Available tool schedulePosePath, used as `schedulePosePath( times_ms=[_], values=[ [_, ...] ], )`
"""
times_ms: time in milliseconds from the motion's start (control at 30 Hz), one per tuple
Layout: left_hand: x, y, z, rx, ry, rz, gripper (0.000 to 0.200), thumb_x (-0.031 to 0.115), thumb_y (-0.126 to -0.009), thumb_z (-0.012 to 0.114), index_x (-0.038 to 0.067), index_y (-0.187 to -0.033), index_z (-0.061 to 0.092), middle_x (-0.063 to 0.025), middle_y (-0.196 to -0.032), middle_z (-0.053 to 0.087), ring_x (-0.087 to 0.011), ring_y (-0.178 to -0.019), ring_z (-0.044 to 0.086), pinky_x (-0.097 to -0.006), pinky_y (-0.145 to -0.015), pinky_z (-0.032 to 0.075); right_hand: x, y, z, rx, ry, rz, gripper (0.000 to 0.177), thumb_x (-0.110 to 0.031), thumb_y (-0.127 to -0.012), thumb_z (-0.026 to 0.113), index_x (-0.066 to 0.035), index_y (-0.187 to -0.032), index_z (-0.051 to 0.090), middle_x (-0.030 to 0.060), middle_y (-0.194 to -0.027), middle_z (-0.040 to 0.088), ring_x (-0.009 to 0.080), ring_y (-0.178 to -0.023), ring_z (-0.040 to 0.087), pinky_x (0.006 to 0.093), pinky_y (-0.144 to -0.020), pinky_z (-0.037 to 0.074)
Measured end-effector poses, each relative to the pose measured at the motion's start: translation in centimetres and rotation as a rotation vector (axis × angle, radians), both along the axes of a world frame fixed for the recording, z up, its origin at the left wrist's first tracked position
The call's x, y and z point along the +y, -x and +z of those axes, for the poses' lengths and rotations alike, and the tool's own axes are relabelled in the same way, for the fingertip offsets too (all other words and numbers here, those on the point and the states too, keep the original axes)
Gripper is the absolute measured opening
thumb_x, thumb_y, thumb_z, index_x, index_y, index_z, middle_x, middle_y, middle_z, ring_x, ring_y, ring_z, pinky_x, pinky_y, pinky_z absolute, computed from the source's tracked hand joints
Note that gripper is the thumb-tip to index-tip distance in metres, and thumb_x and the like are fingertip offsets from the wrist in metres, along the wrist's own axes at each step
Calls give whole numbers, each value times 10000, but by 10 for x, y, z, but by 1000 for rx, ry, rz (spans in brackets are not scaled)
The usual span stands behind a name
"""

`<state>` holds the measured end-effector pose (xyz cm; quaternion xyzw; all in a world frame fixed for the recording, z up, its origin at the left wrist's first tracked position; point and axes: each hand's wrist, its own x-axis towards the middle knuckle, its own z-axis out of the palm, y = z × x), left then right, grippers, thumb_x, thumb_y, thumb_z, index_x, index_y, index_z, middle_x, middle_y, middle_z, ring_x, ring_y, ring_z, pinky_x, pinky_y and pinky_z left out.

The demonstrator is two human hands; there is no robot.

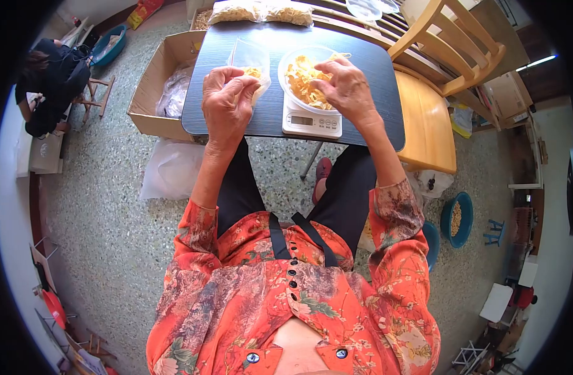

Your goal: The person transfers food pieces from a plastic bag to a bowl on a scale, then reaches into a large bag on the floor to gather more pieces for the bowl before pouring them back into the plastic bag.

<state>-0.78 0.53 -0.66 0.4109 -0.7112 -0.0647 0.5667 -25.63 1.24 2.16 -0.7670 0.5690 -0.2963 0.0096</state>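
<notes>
My left hand (pixel 228 105) is closed in a pinch at the near side of a clear plastic bag (pixel 243 55), which lies on the dark table with some yellowish dried pieces inside. My right hand (pixel 348 90) hovers at the right rim of a clear round bowl (pixel 284 80), thumb and forefinger apart over the contents. Thin, curled yellow dried slices (pixel 304 74) fill much of that bowl. Beneath it stands a white digital kitchen scale (pixel 311 125), its display and buttons facing me. The digits are too small to read.
Filled clear bags (pixel 288 14) lie at the far edge of the dark table (pixel 202 81). On its left sits an open cardboard box (pixel 150 94) with plastic inside; a wooden chair (pixel 427 134) adjoins the right. Another person (pixel 52 87) sits far left.
</notes>
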Motion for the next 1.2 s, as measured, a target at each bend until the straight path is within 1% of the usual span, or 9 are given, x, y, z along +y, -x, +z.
schedulePosePath(
  times_ms=[33, 100, 267, 433, 667, 867, 900, 1000, 1200],
  values=[
    [0, 1, 0, -5, 1, -2, 158, 23, -729, 815, 54, -876, 768, -80, -950, 645, -238, -917, 600, -350, -816, 500, -2, -5, -2, -5, 1, -2, 331, -256, -860, 760, -27, -1095, 718, 148, -985, 674, 238, -784, 681, 368, -772, 552],
    [2, 2, 1, -22, -5, -13, 155, 20, -733, 812, 53, -879, 769, -81, -951, 645, -238, -921, 601, -350, -816, 501, -5, -18, 2, 160, -102, -167, 381, -353, -850, 756, -39, -1063, 713, 185, -1025, 632, 320, -980, 661, 444, -803, 558],
    [5, 2, 2, -38, -35, -26, 142, 22, -762, 806, 45, -897, 768, -80, -971, 646, -226, -943, 608, -340, -837, 505, -13, -26, -2, 240, -158, -231, 355, -348, -861, 749, -48, -1047, 715, 189, -1038, 630, 317, -988, 676, 433, -820, 569],
    [4, 1, 1, -40, -63, -26, 131, 25, -790, 801, 39, -916, 767, -77, -990, 645, -212, -959, 614, -330, -856, 509, -15, -17, -14, 188, -62, -165, 161, -192, -869, 727, -53, -950, 714, 135, -867, 678, 297, -860, 688, 411, -803, 548],
    [0, 2, -2, -16, -20, -18, 140, 28, -745, 810, 42, -878, 768, -85, -942, 643, -237, -913, 602, -354, -810, 506, -11, -1, -5, 47, 51, -81, 95, -126, -862, 724, -38, -894, 708, 144, -783, 701, 276, -754, 706, 384, -735, 575],
    [2, 1, -1, -43, -74, -18, 135, 22, -786, 799, 38, -917, 769, -78, -992, 639, -210, -969, 605, -328, -857, 505, -12, 20, -4, -671, -62, -131, 144, -99, -876, 766, -1, -978, 738, 77, -815, 742, 102, -659, 686, 235, -562, 552],
    [2, 1, -2, -35, -77, -22, 134, 22, -785, 799, 40, -915, 771, -77, -990, 638, -210, -965, 605, -328, -855, 505, -12, 22, -4, -670, -60, -131, 144, -99, -876, 766, -1, -978, 738, 77, -815, 742, 102, -659, 686, 235, -562, 552],
    [1, 3, -2, -37, -88, -27, 132, 21, -785, 798, 43, -913, 774, -77, -993, 636, -209, -964, 606, -326, -856, 504, -12, 24, -4, -1105, -183, -166, 181, -122, -878, 784, 19, -975, 724, 81, -798, 726, 100, -651, 677, 194, -542, 537],
    [2, 5, -2, -16, -128, -65, 132, 20, -785, 796, 43, -913, 773, -82, -1024, 630, -219, -969, 612, -328, -837, 520, -11, 16, -1, -1211, -195, -218, 230, -133, -875, 792, 15, -1027, 703, 69, -847, 718, 83, -678, 680, 177, -564, 564]
  ],
)
